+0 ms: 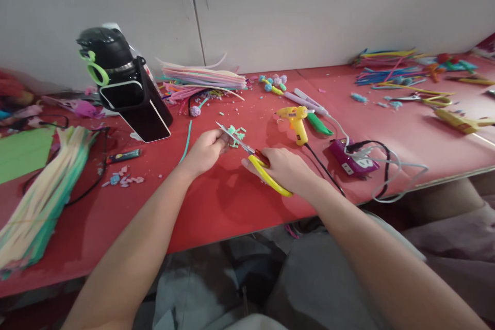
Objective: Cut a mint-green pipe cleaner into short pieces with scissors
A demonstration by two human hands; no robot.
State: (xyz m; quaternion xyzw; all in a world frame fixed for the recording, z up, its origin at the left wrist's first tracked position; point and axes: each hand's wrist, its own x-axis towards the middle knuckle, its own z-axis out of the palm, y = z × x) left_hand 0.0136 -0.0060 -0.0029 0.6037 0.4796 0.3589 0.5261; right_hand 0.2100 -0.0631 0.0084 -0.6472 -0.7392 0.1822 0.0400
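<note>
The right grip [286,167] is closed round the yellow handles of the scissors [247,148], to the left of the yellow glue gun [297,122]. Its thumb side sits in the loops, presumably for leverage, and the blades slant away from the body toward the left grip [211,147], farther left of the glue gun. Those left fingers are bent close together against the blades, probably to present something to the edge; whether they pinch a piece, I cannot tell, since the metal covers the spot.

Mint-green clippings [240,133] lie left of the glue gun, around and beyond the blades, likely where cutting drops them. A thin green strip [186,140] lies farther left of the gun, partly hidden by the left forearm.

The glue gun itself rests on its side, handle toward the person, perhaps for easy reach. Right of it and nearer the front edge of the red bench [232,206] is a purple power block [353,159], convenient for corded tools.

Well to the left of the gun, a cream-and-green bundle [46,196] lies lengthwise, which would keep the stems together. Left of the gun and behind the hands, a black bottle holder [135,108] stands clear of the cutting.
</note>
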